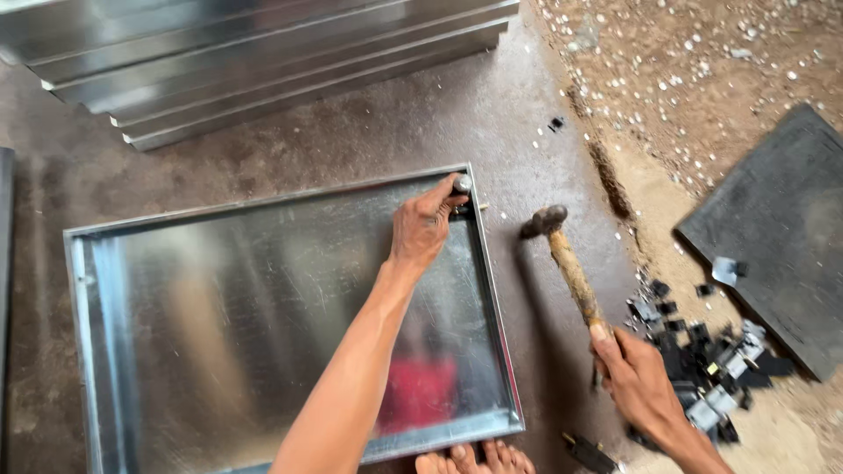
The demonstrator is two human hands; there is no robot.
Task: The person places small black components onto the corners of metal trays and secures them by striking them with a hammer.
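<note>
Here a shallow galvanised steel tray lies flat on the dark floor, its low rim turned up on all 4 sides and its shiny bottom holding nothing but blurred reflections. The left hand reaches to the tray's far right corner, fingers closed around a small round metal piece pressed against the inside of the rim there; how tightly it is pinched cannot be told, since the fingers hide most of it. A short pin seems to poke out of the rim just beside that corner, on the outside. The right hand is wrapped firmly around the end of a wooden-handled hammer, whose dark metal head hangs above the floor just outside the tray's right edge, near the same corner. Bare toes show at the tray's near right corner, touching or almost touching the rim.

Beyond the tray's far edge, a stack of similar steel trays rests on the floor, their edges stepped. To the right of the hammer hand, a loose heap of small black and silver clips lies on the ground, next to a dark flat slab on the sandy, pebbled soil.
</note>
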